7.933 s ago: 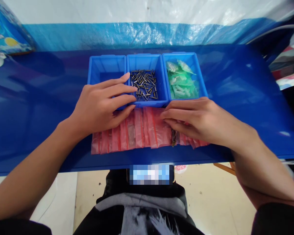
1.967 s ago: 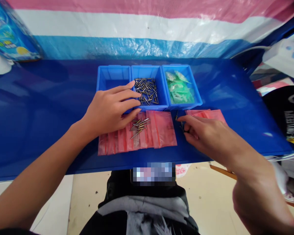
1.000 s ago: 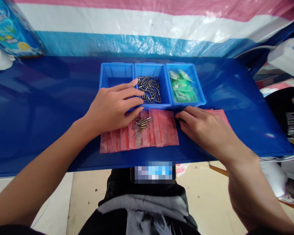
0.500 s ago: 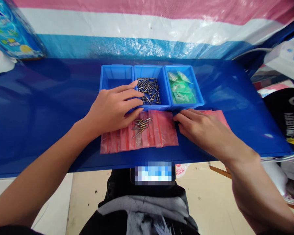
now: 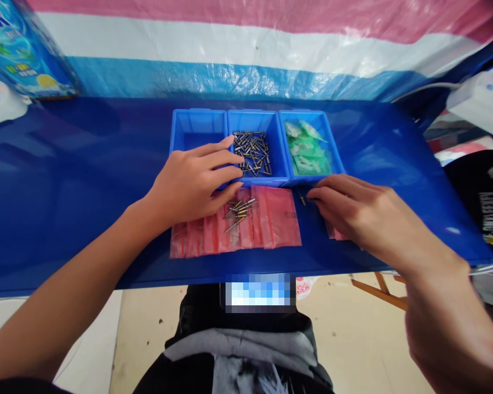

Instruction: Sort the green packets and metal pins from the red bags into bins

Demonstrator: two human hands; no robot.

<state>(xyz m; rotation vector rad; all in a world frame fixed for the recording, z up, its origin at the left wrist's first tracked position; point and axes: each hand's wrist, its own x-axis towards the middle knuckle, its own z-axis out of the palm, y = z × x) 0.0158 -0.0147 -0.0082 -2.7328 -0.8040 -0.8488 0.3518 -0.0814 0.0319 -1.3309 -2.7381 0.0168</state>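
My left hand (image 5: 197, 178) lies with fingers spread over the front left of the middle blue bin (image 5: 276, 148), which holds many pop rivets (image 5: 252, 150). Its thumb is above a row of overlapping red zip bags (image 5: 281, 219). A small pile of rivets (image 5: 240, 210) rests on those bags, just right of the thumb. To the right of the row, my right hand (image 5: 349, 205) is closed in a pinch, with a single rivet (image 5: 302, 197) at its fingertips. More red bags (image 5: 332, 232) lie partly hidden under this hand.
An unoccupied-looking blue bin (image 5: 199, 128) stands left of the middle one, partly covered by my hand. The right bin (image 5: 337, 158) holds green bags (image 5: 308, 150). A blue packet (image 5: 28, 60) stands at the back left. A phone (image 5: 258, 293) with a blurred screen is below the table edge.
My right hand has shifted to the right, away from the row of red bags, and the single rivet now shows at its fingertips. My left hand has stayed in place.
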